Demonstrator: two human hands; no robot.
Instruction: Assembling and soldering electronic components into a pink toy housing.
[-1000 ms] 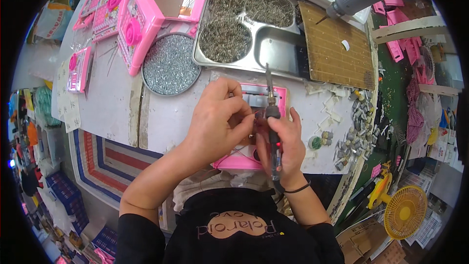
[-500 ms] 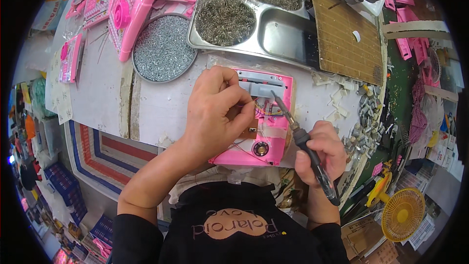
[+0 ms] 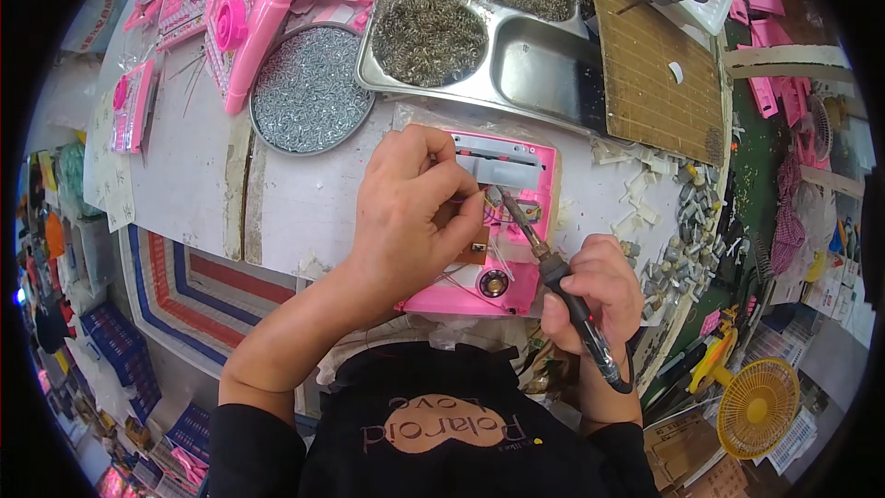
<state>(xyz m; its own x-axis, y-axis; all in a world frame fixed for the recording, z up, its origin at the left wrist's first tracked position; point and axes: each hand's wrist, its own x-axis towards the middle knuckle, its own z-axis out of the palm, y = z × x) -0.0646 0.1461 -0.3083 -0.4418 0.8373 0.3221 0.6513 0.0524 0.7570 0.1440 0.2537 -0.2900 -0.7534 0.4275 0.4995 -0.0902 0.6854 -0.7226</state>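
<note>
Both hands work on the pink toy casing [image 3: 516, 221] lying open at the table's near edge. The left hand [image 3: 410, 212] pinches a small brown board [image 3: 472, 242] inside it; the right hand [image 3: 595, 290] grips a soldering iron [image 3: 553, 272], tip at the wires [image 3: 502, 212]. It seems a soldering step; the next touch needs a steady tip.

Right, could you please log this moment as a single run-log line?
left hand: pressing on open pink toy case | right hand: gripping soldering iron, tip over wires inside case | steel tray behind
</note>
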